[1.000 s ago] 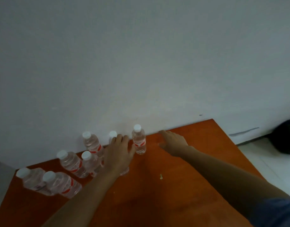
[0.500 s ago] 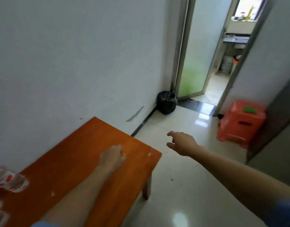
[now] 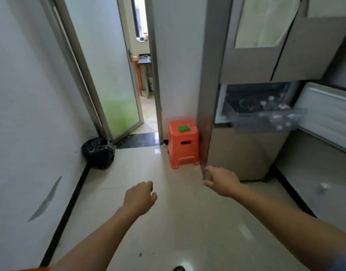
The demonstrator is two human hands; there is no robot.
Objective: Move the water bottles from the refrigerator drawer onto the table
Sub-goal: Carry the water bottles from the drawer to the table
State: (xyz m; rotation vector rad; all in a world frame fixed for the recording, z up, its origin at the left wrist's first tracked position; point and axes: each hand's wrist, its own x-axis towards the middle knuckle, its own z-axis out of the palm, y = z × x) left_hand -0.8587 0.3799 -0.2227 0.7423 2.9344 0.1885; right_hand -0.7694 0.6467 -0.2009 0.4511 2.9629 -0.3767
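The refrigerator stands at the right with its clear drawer (image 3: 246,122) pulled out. Several water bottles (image 3: 275,119) with white caps lie inside it, blurred. My left hand (image 3: 139,196) hangs over the floor with loosely curled fingers and holds nothing. My right hand (image 3: 221,181) reaches forward, fingers relaxed, empty, well short of the drawer. Only a sliver of the orange table (image 3: 29,268) shows at the bottom left corner.
An orange plastic stool (image 3: 183,145) with a green item on top stands against the wall beside the refrigerator. A black rubbish bag (image 3: 98,152) sits by the left wall. A glass door (image 3: 109,75) stands open ahead. The refrigerator door (image 3: 328,110) is swung open at the right.
The view has swung right from the table and its bottles to the refrigerator. Both hands left the table and now hang empty over the floor.
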